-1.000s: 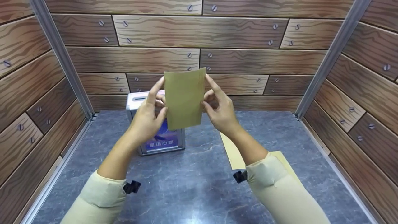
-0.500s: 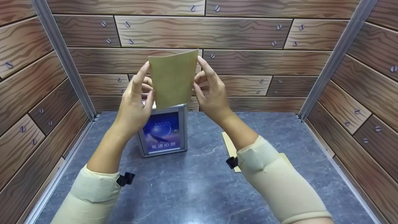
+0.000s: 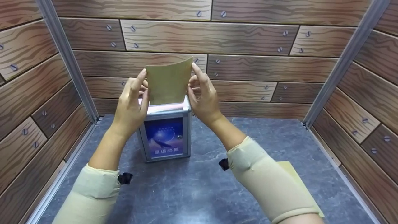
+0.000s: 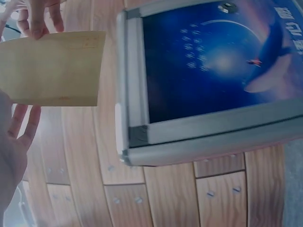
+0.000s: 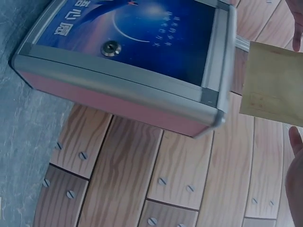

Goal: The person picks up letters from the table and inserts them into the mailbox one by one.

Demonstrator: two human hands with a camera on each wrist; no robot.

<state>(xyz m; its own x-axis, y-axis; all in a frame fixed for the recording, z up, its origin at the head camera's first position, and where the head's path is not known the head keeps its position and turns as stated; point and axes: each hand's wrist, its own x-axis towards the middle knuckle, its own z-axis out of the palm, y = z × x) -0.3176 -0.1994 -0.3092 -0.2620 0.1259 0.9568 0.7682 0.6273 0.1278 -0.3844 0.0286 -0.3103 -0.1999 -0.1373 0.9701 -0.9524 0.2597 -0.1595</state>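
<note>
My left hand [image 3: 130, 99] and right hand [image 3: 203, 96] pinch a brown paper envelope [image 3: 169, 82] by its two side edges, thumbs nearer me. It stands upright and bows slightly along its top. Right below it is a metal-framed slot box [image 3: 164, 140] with a blue picture door and white lettering. In the head view the envelope's lower edge overlaps the box top, hiding the slot. A narrow gap shows between envelope [image 4: 52, 68] and box [image 4: 132, 71] in the left wrist view. The right wrist view shows a round lock [image 5: 111, 48] on the door.
Another envelope [image 3: 292, 169] lies on the blue-grey marbled table [image 3: 186, 193] at the right, partly hidden under my right forearm. Wood-patterned walls [image 3: 242, 37] with metal corner posts [image 3: 69, 59] enclose the back and sides.
Both hands have carried the envelope leftward, first rising, then lowering over the box top. The box has stayed in place, and its door picture is now less covered.
</note>
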